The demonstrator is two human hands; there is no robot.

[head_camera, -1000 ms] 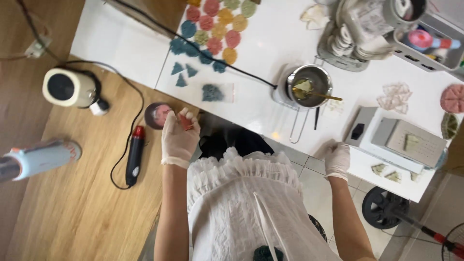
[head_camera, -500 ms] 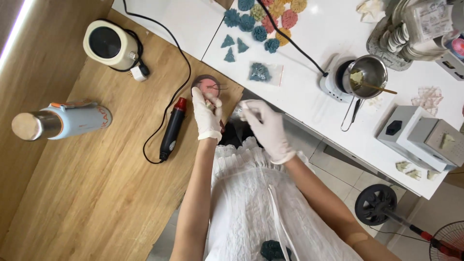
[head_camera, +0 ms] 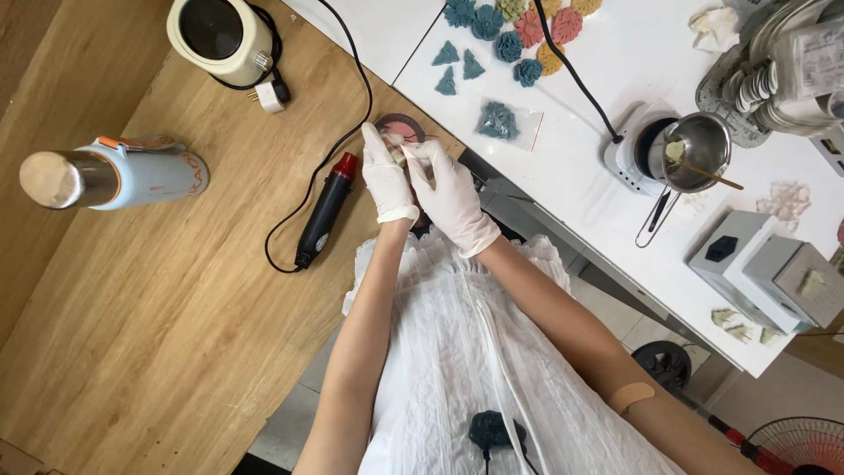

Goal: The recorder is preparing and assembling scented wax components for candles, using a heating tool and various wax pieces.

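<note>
Both of my hands wear white gloves and meet at the edge of the wooden table (head_camera: 158,290). My left hand (head_camera: 387,180) pinches a small pale piece (head_camera: 397,143) just above a small round dish with pink contents (head_camera: 400,127). My right hand (head_camera: 450,195) comes in from the right, and its fingertips close on the same piece. The dish is mostly hidden behind my fingers.
A black heat gun with a red tip (head_camera: 323,215) and its cord lie left of my hands. Farther left are a blue bottle (head_camera: 114,176) and a cream round appliance (head_camera: 220,31). The white table (head_camera: 598,62) holds flower-shaped pieces (head_camera: 514,35), a bagged blue piece (head_camera: 504,119), a metal pot (head_camera: 699,145) and a grey box (head_camera: 756,255).
My right hand has come from the white table's edge over to my left hand and now touches the piece. My view has shifted down and left.
</note>
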